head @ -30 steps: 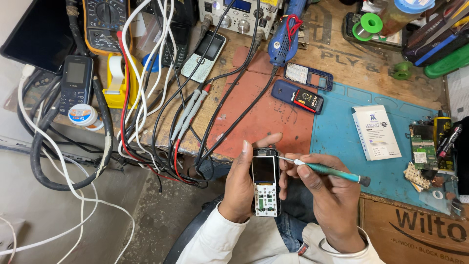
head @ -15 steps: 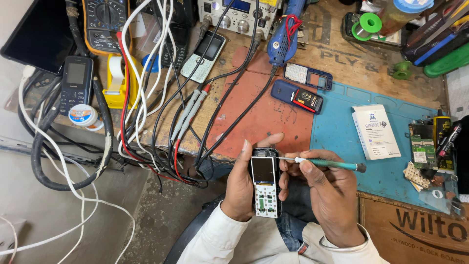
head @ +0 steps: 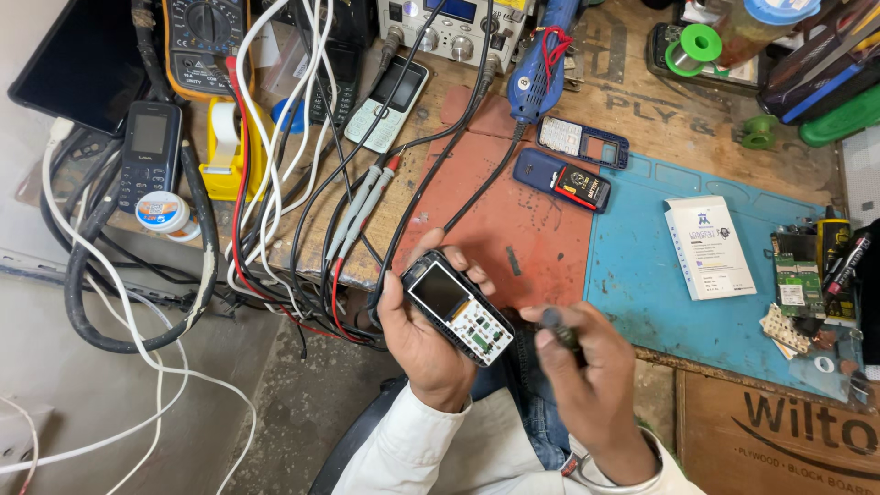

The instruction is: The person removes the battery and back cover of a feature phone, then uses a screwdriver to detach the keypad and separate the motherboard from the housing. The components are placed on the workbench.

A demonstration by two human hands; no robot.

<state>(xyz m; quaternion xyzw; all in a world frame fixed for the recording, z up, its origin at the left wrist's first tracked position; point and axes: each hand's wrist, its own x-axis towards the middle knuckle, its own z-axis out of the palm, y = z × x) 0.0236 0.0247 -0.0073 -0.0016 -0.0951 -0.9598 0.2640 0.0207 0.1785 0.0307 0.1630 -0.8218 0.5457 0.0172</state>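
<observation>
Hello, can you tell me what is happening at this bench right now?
A person sits at a cluttered repair bench. The left hand holds an opened phone, its screen and circuit board exposed. The right hand has a grip on a dark-handled tool, clear of the phone. Another opened blue phone lies on the red mat.

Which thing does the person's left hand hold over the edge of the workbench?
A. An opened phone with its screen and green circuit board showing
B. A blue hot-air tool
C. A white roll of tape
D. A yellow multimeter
A: the left hand grips the opened phone, its small screen and green board facing up, while the right hand holds a dark-handled tool beside it.
</observation>
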